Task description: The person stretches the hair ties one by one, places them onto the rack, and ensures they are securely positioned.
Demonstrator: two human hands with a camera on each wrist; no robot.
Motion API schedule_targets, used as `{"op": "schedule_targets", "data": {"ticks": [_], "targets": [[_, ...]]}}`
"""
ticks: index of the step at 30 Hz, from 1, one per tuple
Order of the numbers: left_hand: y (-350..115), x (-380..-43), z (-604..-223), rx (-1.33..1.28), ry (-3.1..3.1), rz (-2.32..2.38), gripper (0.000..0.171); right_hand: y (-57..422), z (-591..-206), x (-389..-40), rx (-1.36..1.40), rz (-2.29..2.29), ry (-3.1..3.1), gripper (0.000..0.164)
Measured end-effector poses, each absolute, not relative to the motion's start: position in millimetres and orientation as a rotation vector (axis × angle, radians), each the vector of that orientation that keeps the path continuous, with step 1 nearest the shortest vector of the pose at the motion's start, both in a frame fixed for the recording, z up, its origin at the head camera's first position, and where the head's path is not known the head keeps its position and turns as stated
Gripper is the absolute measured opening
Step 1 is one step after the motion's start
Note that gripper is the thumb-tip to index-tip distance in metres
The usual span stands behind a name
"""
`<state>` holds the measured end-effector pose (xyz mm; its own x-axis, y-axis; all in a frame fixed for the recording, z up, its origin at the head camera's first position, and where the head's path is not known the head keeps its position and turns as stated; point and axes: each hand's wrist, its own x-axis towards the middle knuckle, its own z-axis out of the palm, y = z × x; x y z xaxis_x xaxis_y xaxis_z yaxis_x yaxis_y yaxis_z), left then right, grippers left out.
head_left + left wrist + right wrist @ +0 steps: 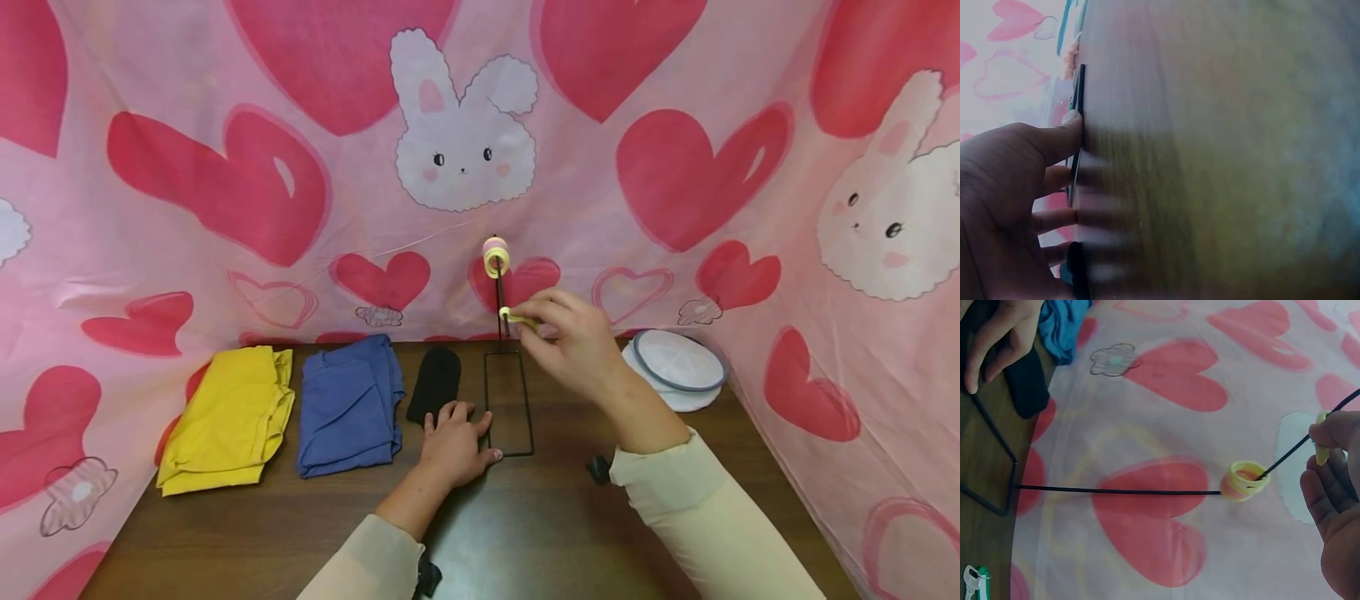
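Observation:
A black wire stand has a rectangular base [531, 408] on the table, with a thin post and an arm [1285, 456] reaching outward. Several yellow and pink rings [495, 257] hang together where post and arm meet. My right hand [573, 342] pinches a yellow ring [1322, 439] between thumb and fingers, near the arm's free end; the rod passes at this ring. My left hand [456, 450] lies low on the table with fingers spread, its thumb [1066, 134] and index finger pressing on the base's left side. Beside its fingertips lies a black, round-ended flat piece [435, 383].
Folded yellow cloth [228, 417] and folded blue cloth [351, 408] lie on the table to the left. White round mesh items with a blue rim [682, 360] rest at the back right. A heart-and-rabbit curtain [465, 167] closes off the back and sides.

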<state>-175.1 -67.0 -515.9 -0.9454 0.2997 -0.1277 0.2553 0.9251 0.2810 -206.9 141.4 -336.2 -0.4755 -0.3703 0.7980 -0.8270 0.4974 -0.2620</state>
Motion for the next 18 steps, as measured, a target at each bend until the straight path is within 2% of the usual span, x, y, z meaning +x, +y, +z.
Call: {"op": "schedule_targets", "data": {"ticks": [18], "targets": [[-66,-174,-514,0.414,2.909,0.398,0.069,120,-348,-256,0.746,0.905,-1.996,0.014]]}}
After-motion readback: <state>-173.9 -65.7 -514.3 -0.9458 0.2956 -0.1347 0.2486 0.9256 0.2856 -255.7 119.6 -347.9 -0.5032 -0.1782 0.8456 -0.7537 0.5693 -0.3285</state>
